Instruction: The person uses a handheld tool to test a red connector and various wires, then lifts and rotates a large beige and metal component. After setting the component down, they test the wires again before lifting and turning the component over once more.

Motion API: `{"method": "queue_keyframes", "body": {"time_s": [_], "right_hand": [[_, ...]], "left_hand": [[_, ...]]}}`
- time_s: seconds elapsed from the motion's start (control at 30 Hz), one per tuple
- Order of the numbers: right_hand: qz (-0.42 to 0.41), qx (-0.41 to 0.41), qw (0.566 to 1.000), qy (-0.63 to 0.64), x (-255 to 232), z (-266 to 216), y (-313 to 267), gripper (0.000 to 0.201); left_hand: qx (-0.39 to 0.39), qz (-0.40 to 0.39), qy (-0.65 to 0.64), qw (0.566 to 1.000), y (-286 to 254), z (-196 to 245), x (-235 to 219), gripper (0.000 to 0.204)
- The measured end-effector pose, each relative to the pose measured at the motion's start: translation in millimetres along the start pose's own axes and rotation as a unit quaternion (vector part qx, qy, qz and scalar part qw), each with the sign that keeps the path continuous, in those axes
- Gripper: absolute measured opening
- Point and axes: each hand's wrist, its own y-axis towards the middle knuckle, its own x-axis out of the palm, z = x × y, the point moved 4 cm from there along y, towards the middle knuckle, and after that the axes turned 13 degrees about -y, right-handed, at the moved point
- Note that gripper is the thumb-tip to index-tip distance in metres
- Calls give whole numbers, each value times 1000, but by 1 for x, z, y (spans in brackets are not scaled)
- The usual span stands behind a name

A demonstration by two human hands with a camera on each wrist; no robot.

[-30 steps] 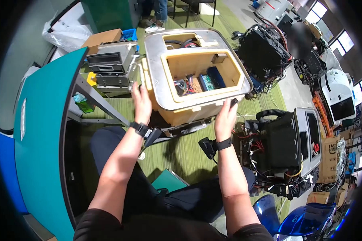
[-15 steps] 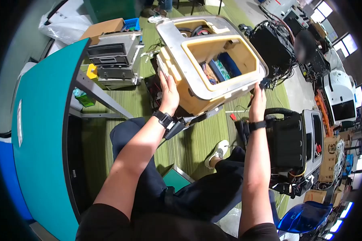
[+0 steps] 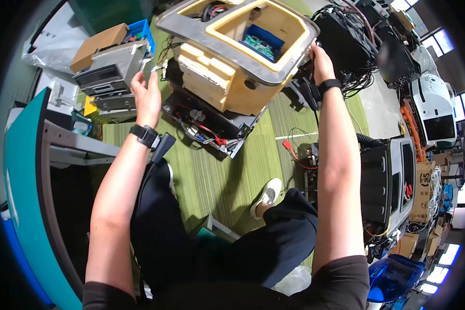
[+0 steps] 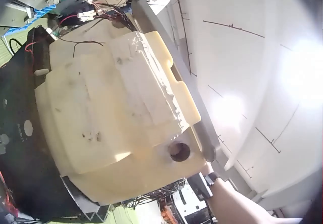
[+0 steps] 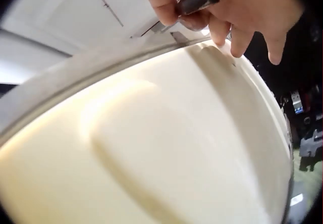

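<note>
Cream foam housing (image 3: 227, 77), no legible label

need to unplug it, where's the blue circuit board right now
In the head view the blue circuit board lies inside the cream housing, top centre, between the left hand and right hand.

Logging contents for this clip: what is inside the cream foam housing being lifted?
Through the top opening of the cream foam housing, a blue part with a green circuit board shows, and black cables in the smaller opening. The walls hide the rest of the interior.
</note>
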Motion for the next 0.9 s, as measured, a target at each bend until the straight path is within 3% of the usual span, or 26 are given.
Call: {"method": "queue_keyframes", "body": {"time_s": [0.07, 0.1, 0.13, 0.17, 0.2, 0.27, 0.3, 0.33, 0.4, 0.47, 0.6, 0.67, 0.73, 0.8, 0.83, 0.87, 0.9], "right_hand": [[-16, 66, 995, 70, 3, 9, 9, 25], [16, 18, 996, 89, 5, 26, 16, 26], [82, -36, 994, 68, -7, 41, 39, 28], [116, -13, 992, 54, -12, 61, 30, 30], [148, 11, 988, 40, -17, 84, 18, 33], [165, -11, 985, -47, 6, 86, -52, 42], [142, 30, 984, -103, 17, 98, -78, 45], [117, 70, 978, -158, 31, 108, -101, 49], [101, 78, 989, -76, 69, 118, -123, 52], [87, 104, 989, -65, 103, 102, -148, 54], [162, 56, 985, -29, 133, 122, -123, 53], [174, 67, 982, -9, 141, 126, -106, 52], [185, 72, 978, -64, 147, 122, -111, 52], [171, 101, 979, -52, 147, 118, -105, 52], [172, 104, 978, -54, 149, 123, -101, 52], [189, 81, 975, -80, 149, 127, -97, 52], [206, 59, 971, -106, 150, 131, -94, 52]], "left_hand": [[-19, -7, 20, 1000, -5, 0, 2, 59], [-28, -11, 18, 999, -11, 2, 2, 58], [-35, -19, 13, 999, 4, -12, 46, 57], [-45, -17, 21, 999, 4, -14, 51, 55], [-41, -17, 34, 998, 3, -21, 56, 52], [-39, -25, 69, 997, 4, -39, 50, 50], [-32, -36, 97, 994, 10, -65, 51, 50], [-37, -27, 182, 982, 7, -64, 56, 51], [-44, -32, 264, 963, 33, -113, 80, 55], [-74, -22, 279, 957, 49, -129, 81, 61], [-30, -14, 269, 962, 96, -140, 106, 63], [-42, -41, 305, 951, 127, -149, 115, 62], [2, -86, 321, 943, 163, -184, 102, 61], [41, -131, 304, 943, 197, -224, 104, 62], [72, -160, 222, 959, 237, -293, 97, 51], [-73, -231, -83, 967, 232, -285, 110, 38], [-77, -236, -83, 965, 233, -276, 118, 38]]}}
